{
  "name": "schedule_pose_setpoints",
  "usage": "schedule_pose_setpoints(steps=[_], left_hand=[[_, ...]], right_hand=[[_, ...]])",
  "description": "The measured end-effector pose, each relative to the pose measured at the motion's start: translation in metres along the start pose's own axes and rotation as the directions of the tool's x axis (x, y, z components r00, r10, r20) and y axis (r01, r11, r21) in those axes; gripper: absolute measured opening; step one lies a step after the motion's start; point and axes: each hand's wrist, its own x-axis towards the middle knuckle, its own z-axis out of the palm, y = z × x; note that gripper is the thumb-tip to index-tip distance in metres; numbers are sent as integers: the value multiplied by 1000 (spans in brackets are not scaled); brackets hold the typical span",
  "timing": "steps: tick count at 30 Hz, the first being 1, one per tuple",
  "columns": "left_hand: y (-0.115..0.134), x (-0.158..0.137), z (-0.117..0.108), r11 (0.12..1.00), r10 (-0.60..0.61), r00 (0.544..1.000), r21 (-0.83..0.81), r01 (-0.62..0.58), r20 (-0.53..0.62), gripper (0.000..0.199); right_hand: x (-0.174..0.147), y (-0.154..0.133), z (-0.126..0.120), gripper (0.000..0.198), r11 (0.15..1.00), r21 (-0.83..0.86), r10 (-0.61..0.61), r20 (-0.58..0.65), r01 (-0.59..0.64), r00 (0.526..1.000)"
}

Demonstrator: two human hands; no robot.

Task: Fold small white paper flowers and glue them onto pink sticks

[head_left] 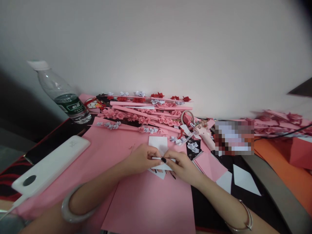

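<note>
- Left hand (pixel 139 159) and right hand (pixel 185 165) pinch white paper (pixel 159 167); uneven finger pressure could crease it crookedly.
- A slip toward two o'clock could crush those white flowers (pixel 193 147).

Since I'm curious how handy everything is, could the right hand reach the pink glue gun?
Probably yes: the pink glue gun lies just beyond the right hand, with low white paper flowers between. That hand is pinching a white sheet, so it would likely need to let go first.

Two hands (pixel 137 159) (pixel 181 164), two bangles (pixel 65 208) (pixel 249 217), one bottle (pixel 70 101), one glue gun (pixel 204 133) and one tape roll (pixel 182 118) show.
</note>
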Motion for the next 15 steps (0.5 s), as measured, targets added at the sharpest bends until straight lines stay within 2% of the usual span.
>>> schedule_pose_setpoints(steps=[3, 10, 15], left_hand=[[0, 0, 0, 1000, 1, 999, -13, -1, 36, 8], [-1, 2, -1, 975, -31, 993, -215, 55, 112, 14], [0, 2, -5, 972, -20, 993, -232, 47, 117, 16]], right_hand=[[0, 0, -1, 24, 1000, -20, -18, 14, 19, 1000], [1, 5, 1, 34, 980, 198, 19, -101, 1, 995], [0, 6, 1, 35, 967, 253, -4, -148, 41, 989]])
